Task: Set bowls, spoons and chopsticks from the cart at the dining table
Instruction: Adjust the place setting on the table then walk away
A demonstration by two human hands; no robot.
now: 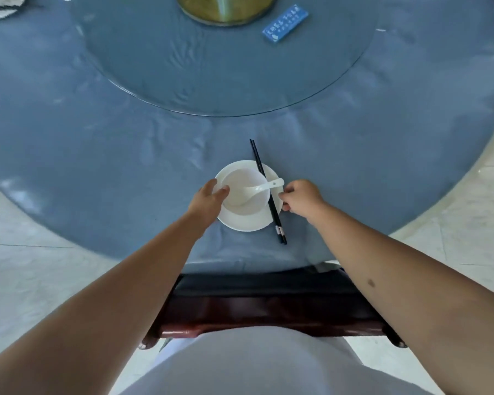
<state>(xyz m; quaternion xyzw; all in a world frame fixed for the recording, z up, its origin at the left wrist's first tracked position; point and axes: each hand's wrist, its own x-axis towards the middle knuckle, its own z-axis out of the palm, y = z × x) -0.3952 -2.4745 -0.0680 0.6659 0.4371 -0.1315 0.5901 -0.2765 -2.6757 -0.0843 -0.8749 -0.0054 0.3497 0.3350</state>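
The left hand lies loosely open, fingertips touching the near-left rim of the white bowl, while the right hand has its fingers curled, pinching the right edge of the saucer beside the black chopsticks. The bowl sits on that saucer near the table edge, spoon inside it. A nudge from either hand could roll the chopsticks off the saucer rim or tip the spoon out.

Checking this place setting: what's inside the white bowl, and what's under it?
Inside the bowl lies a white spoon, handle over the rim. Under it sits a white plate; the plate's centre is covered.
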